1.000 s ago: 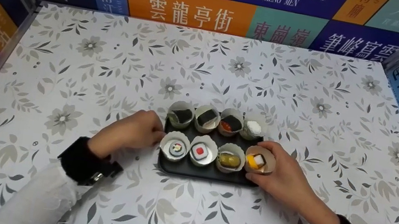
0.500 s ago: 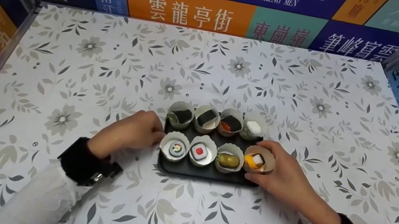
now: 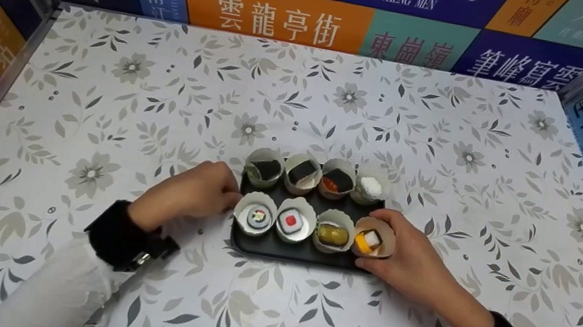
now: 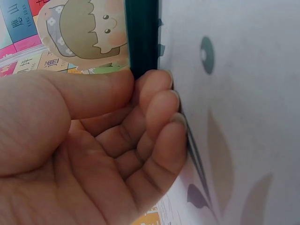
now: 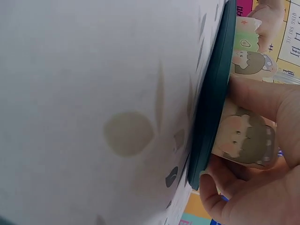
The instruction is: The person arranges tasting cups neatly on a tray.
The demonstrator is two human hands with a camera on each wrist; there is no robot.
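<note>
A dark tray (image 3: 306,255), dark green up close, bears two rows of paper cups. My right hand (image 3: 412,255) grips the near-right paper cup (image 3: 387,234), which holds a yellow, white and black sushi-like piece. Thumb and fingers lie on opposite sides of this cup, whose wall shows a cartoon face in the right wrist view. At the tray's left end, my left hand (image 3: 199,186) has curled fingers. In the left wrist view, its thumb and index finger pinch the tray edge (image 4: 143,37). A cartoon-printed paper cup (image 4: 84,33) stands just beyond that thumb.
Other near-row cups hold a round roll (image 3: 259,216), a white piece with a red centre (image 3: 291,221) and a yellow-green piece (image 3: 334,234). Several more filled cups (image 3: 302,174) form the far row. Printed panels (image 3: 278,13) wall the back and sides of the floral table (image 3: 192,82).
The right hand has shifted the near-right paper cup slightly left, closer to its neighbour, and the piece inside sits a little differently. My left hand stays in place.
</note>
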